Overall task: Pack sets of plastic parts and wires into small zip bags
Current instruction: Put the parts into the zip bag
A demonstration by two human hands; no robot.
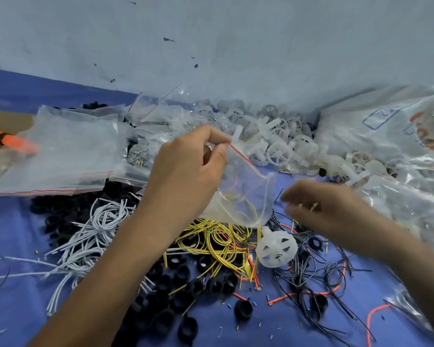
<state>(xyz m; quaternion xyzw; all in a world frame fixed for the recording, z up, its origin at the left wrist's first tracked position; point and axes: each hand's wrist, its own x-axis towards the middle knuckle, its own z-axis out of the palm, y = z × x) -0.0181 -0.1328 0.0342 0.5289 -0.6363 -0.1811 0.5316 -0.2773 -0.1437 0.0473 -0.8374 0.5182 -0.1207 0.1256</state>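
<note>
My left hand [186, 171] pinches the red-striped mouth of a small clear zip bag [246, 196] and holds it up over the table. Thin yellow and orange wires show through the bag. My right hand [318, 209] is blurred just right of the bag's open edge, fingers loosely curled; I cannot tell whether they hold anything. Below the bag lie yellow wires [218, 239] and a white plastic cage part [276, 249]. White wires [90, 236] lie at the left, black plastic rings [176, 291] in front, and black and orange wires [311, 279] at the right.
A heap of white plastic wheels [281, 146] lies along the back wall. Stacks of empty zip bags [68, 151] sit at the back left over an orange wire bundle [8, 141]. Large clear bags [391, 136] fill the right side. A blue cloth [13, 246] covers the table.
</note>
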